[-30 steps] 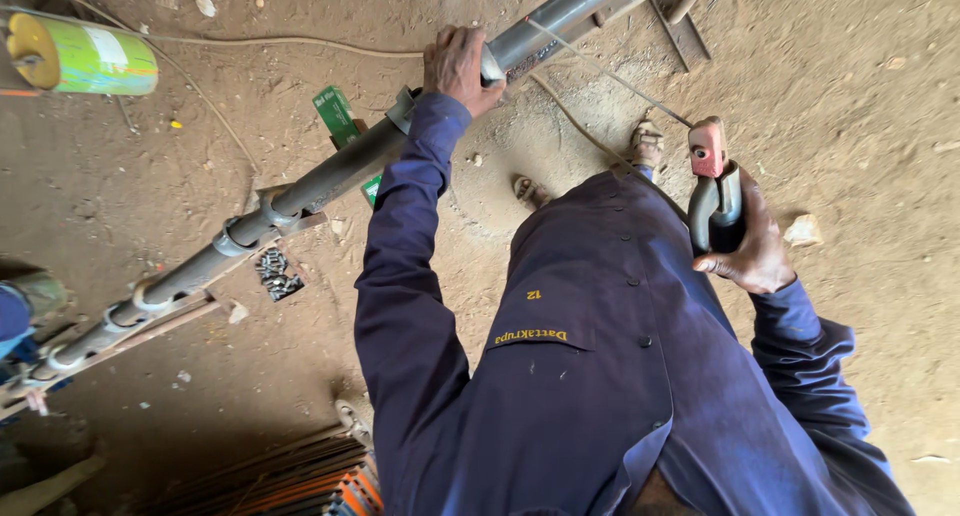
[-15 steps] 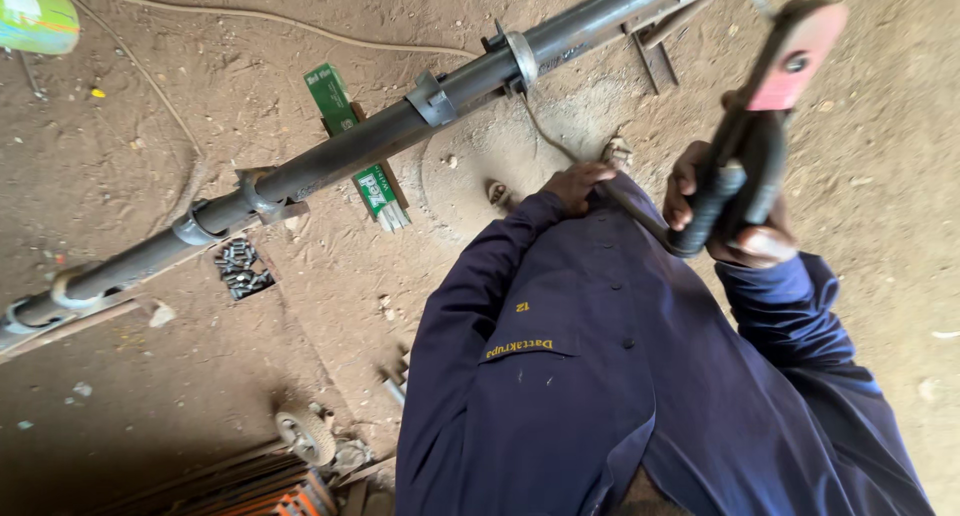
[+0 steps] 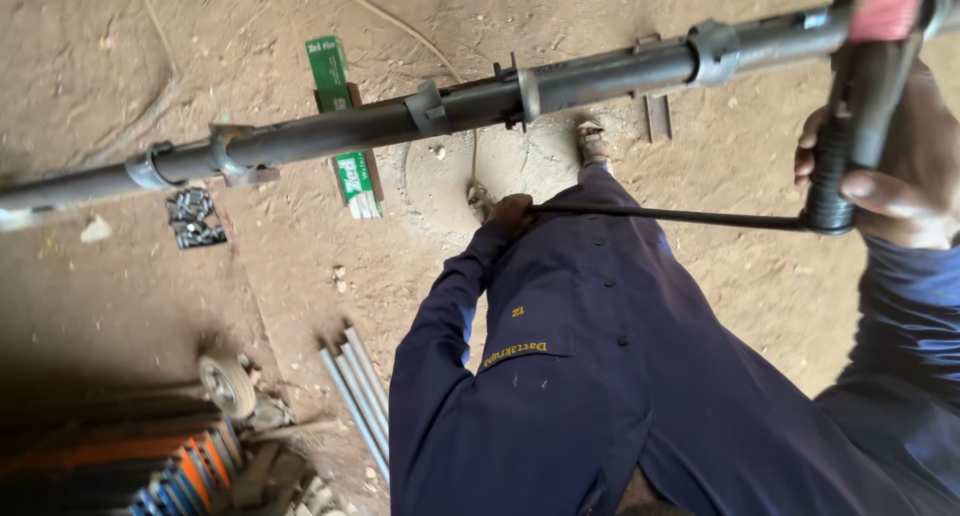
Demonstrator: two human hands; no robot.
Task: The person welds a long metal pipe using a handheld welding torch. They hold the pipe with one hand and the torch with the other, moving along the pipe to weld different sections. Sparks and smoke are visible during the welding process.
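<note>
Right hand (image 3: 900, 166) fingers clamp one electrode holder (image 3: 850, 126); left hand (image 3: 510, 213) fingers pinch cable (image 3: 670, 214); one pipe (image 3: 450, 106).

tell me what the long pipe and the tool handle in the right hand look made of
Long pipe: likely steel, dark dull grey, with welded-looking collars. Tool handle in the right hand: seems black rubber or plastic with a ribbed grip; the head looks red, possibly painted or insulated.

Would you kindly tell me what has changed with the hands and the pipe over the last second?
The left hand let go of the long dark metal pipe and dropped to the blue coverall, now pinching the thin dark rod. The right hand raised the red-headed black-handled holder up to the pipe. The pipe, green box and dirt floor stayed put.
</note>
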